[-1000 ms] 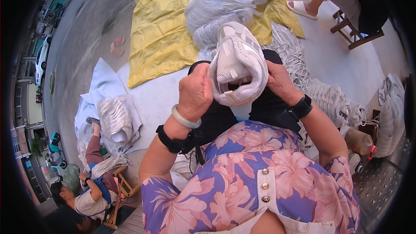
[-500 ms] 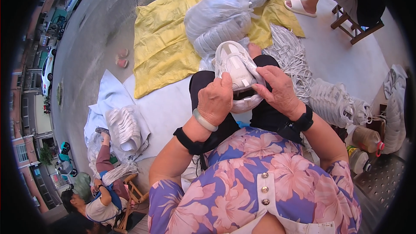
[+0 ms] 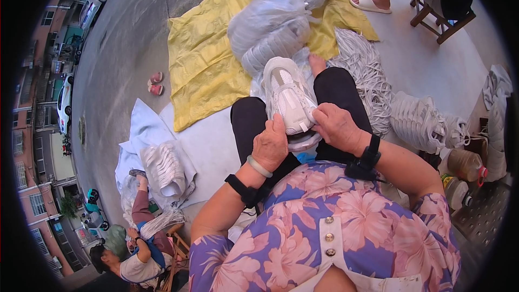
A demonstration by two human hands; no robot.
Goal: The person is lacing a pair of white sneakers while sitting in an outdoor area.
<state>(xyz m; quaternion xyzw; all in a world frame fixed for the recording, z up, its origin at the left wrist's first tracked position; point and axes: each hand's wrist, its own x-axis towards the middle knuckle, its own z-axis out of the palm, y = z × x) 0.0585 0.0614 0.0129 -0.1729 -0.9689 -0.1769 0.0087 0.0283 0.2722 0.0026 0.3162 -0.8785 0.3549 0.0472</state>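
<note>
So, compared with a second ago: pale shoe [image 3: 288,94] brought down lower between the knees [image 3: 249,121], toe pointing far, opening less in view, and right hand [image 3: 339,127] shifted from gripping the side to pinching near the tongue [image 3: 296,121]. Probably means finer fingerwork around the collar [image 3: 304,144] now rather than a look inside. Left hand [image 3: 270,143] curled nearly closed, thumb and fingers nipping the shoe's left side; right hand mostly closed too, pinching the right side, can't tell exactly which layer. For the count: one shoe in hand, one yellow sheet [image 3: 200,65] far off with at least two clear bags [image 3: 270,27] on it, one heap of pale laces [image 3: 363,84] to the right, two red slippers [image 3: 155,89] far left, two bottles [image 3: 464,164] near right, one wooden stool [image 3: 443,33] far right. Also two other people [image 3: 138,267], one near left, one far right. Stacked pale pieces [image 3: 162,167] both sides, too overlapped to number.
</note>
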